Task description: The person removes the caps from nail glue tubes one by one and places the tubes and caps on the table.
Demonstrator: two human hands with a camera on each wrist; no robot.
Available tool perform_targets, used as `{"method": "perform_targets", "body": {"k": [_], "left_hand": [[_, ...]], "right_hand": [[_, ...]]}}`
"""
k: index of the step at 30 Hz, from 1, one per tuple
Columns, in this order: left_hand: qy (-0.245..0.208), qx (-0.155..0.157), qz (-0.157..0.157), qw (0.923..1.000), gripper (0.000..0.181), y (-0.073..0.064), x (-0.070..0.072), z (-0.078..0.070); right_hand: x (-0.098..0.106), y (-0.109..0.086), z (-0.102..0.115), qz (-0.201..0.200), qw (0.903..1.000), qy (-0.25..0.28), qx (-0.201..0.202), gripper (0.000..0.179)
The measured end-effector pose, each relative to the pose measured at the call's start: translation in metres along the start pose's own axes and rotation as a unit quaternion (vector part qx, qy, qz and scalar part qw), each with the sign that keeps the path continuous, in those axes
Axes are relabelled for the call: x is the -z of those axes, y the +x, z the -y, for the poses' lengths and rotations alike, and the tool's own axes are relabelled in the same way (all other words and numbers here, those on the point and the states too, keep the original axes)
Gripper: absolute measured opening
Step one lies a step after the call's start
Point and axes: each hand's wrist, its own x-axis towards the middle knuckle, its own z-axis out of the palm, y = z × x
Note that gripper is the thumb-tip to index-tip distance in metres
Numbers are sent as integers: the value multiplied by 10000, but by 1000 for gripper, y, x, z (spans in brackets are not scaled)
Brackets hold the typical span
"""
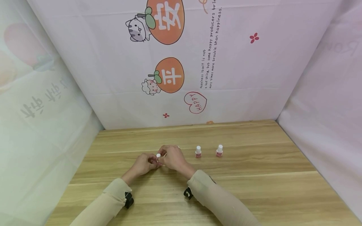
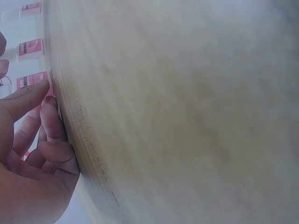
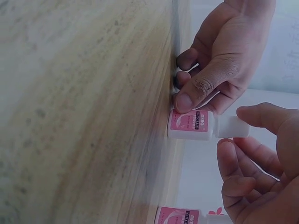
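A small white glue bottle (image 3: 191,133) with a pink label stands upright on the wooden table, between the two hands. My left hand (image 1: 143,164) pinches its lower body, the thumb lying against the label in the right wrist view. From the other side my right hand (image 1: 173,157) holds the white cap (image 3: 231,127) between thumb and fingers. In the left wrist view the label of the held bottle (image 2: 33,80) is partly covered by the left thumb.
Two similar glue bottles, a nearer one (image 1: 198,152) and a farther one (image 1: 219,151), stand to the right of the hands. Another white tip (image 1: 178,147) peeks out behind the right hand. A printed white cloth (image 1: 234,94) rises behind the table (image 1: 254,188).
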Motion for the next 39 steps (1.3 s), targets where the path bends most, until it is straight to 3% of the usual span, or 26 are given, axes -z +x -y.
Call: {"method": "perform_targets", "body": {"k": [39], "left_hand": [[50,54,-13,10000,7,-1,0,0]], "right_hand": [[1,-2,3,88,9997,142,-182,10]]}}
